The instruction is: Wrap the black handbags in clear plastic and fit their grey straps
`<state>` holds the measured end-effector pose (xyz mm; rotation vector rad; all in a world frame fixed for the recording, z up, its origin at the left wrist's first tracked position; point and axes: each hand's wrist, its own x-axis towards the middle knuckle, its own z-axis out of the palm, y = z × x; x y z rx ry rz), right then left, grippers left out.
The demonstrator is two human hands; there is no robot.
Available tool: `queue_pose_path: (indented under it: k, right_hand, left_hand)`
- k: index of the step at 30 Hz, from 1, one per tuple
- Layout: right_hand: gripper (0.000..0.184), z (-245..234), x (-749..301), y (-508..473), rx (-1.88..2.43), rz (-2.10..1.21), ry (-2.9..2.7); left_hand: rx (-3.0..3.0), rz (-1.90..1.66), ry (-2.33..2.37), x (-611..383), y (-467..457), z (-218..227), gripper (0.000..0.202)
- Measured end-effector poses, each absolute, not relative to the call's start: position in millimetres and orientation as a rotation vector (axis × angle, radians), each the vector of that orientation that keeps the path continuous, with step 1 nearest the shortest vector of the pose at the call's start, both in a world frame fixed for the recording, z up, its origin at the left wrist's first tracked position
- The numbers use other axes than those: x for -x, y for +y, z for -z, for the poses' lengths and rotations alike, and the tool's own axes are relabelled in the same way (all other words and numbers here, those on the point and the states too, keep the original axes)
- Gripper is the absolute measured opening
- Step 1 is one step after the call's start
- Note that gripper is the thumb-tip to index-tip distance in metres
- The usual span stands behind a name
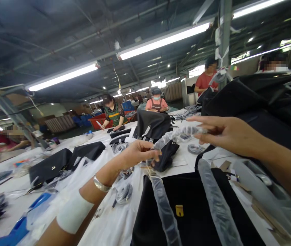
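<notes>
A black bag [186, 201] with a gold clasp [179, 210] lies in front of me, plastic-wrapped straps running down over it. Above its top edge a narrow strip in crinkled clear plastic [174, 135], looking like a wrapped bag handle, arches between my hands. My left hand [141, 153] pinches its near left end, fingers curled, close to a tag string [150, 172]. At the other end, my right hand [219, 131] has the strip between thumb and fingers, the index finger stretched out. Where the strip's ends join the bag is hard to make out.
More black bags [50, 167] lie along the white table [119, 218], with coiled straps [123, 194] and plastic sheeting. Black bags are piled high at the right [258, 95]. A blue tool [19, 229] lies at lower left. Co-workers [116, 114] work across the table.
</notes>
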<state>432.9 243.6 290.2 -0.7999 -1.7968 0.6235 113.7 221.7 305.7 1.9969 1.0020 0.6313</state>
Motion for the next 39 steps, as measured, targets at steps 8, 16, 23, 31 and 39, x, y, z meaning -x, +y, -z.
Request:
queue_pose_path:
  k: [8, 16, 23, 31, 39]
  right_hand:
    - [0.025, -209, -465, 281, 1.321, -0.254, -2.238]
    - [0.024, -186, -454, 265, 1.402, -0.346, -2.195]
    - [0.049, -185, -460, 256, 0.964, -1.061, -1.956]
    - [0.074, -255, -387, 240, 0.574, -0.917, -1.863]
    - [0.029, -257, -406, 275, 0.805, -0.875, -1.779]
  left_hand:
    - [-2.435, -1.230, 1.524, -105, 226, -293, 0.026]
    - [-1.968, -1.213, 1.279, -104, 225, -285, 0.016]
    - [-1.451, -1.335, 1.010, -115, 215, -283, 0.033]
    - [-1.527, -1.089, 1.020, -134, 209, -300, 0.045]
    - [-1.544, -0.873, 1.054, -101, 210, -304, 0.045]
